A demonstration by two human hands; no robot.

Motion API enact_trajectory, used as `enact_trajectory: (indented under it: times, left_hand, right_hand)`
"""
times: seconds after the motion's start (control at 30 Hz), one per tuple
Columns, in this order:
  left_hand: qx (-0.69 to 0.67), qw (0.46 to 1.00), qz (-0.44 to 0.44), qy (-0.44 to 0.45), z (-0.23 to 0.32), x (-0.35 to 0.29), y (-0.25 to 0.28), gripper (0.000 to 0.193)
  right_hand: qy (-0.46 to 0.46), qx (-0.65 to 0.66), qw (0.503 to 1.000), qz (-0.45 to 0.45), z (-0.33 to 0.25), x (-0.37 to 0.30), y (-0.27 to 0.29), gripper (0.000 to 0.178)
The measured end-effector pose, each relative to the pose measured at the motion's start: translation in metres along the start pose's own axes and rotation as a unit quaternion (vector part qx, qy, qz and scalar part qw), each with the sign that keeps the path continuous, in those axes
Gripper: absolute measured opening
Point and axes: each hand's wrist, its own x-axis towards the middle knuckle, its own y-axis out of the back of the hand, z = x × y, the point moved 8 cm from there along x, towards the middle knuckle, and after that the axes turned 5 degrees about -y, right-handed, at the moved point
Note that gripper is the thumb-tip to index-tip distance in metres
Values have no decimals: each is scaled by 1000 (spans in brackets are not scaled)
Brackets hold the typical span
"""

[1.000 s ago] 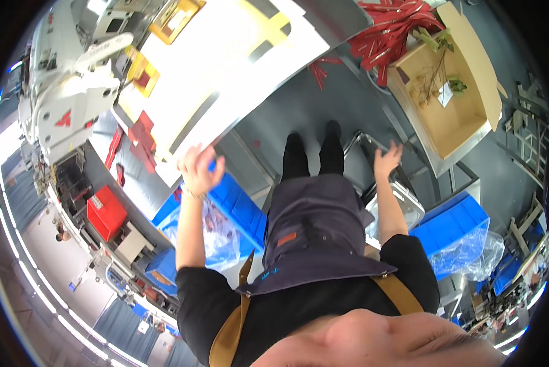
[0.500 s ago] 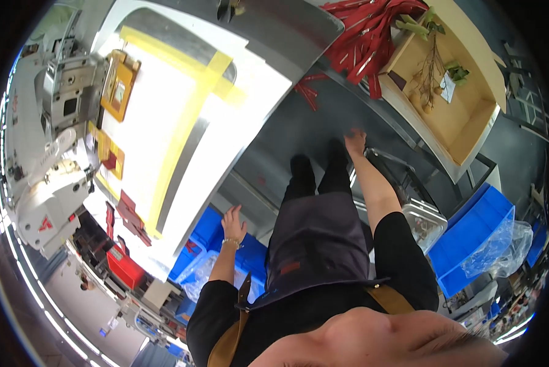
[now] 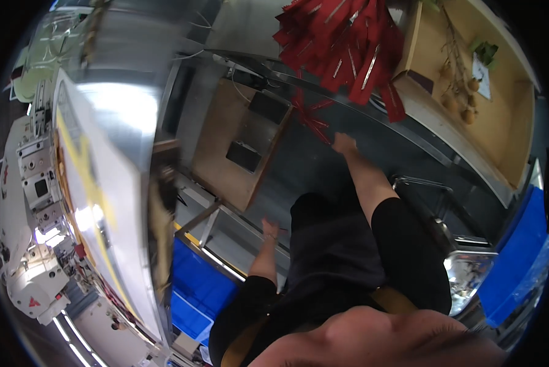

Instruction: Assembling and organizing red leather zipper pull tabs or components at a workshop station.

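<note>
A few red strips [image 3: 314, 119] with pale lines spread out below a big bunch of red strips [image 3: 351, 46]. My right hand [image 3: 345, 144] reaches down to the lower end of the few strips. Its fingers point away from me and are blurred, so I cannot tell whether they grip a strip. Lower and to the left, my left hand [image 3: 271, 229] hangs in the air beside my dark apron [image 3: 336, 244]. Its fingers look stretched and apart, with nothing plainly held.
At the right stands a shallow wooden box [image 3: 501, 131] with a dried plant sprig [image 3: 455, 67]. Blue bins [image 3: 201, 293] lie at lower left, another blue bin [image 3: 519, 260] at right. A brown board [image 3: 228, 144] with dark plates is ahead. The white sewing machine [image 3: 33, 284] stands far left.
My view has swung, so the white tabletop shifted left and the brown board came into sight. My right hand now meets the few red strips. My left hand has moved away from the tabletop's edge.
</note>
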Motion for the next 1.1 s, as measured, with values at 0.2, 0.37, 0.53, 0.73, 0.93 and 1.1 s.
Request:
enact_trajectory:
  times: [0.2,0.37,0.53,0.73,0.93,1.1]
  left_hand:
    - [154,983,43,-88,-115,101,-41,75]
    - [151,979,60,-122,-75,153,-33,74]
    - [128,985,77,-89,-99,143,-31,73]
    - [84,989,96,-77,-111,142,-41,72]
    - [42,992,99,-65,-121,136,-63,71]
    - [18,995,96,-23,-147,107,-76,70]
  right_hand:
    - [-12,-177,970,169,-66,96,-16,67]
    - [-17,-180,956,232,-88,173,-22,69]
    - [12,-171,954,245,-107,201,-40,61]
    - [100,-119,942,297,-109,212,-49,33]
    - [138,-16,949,282,-81,207,-52,13]
    - [163,17,948,271,-89,174,-15,13]
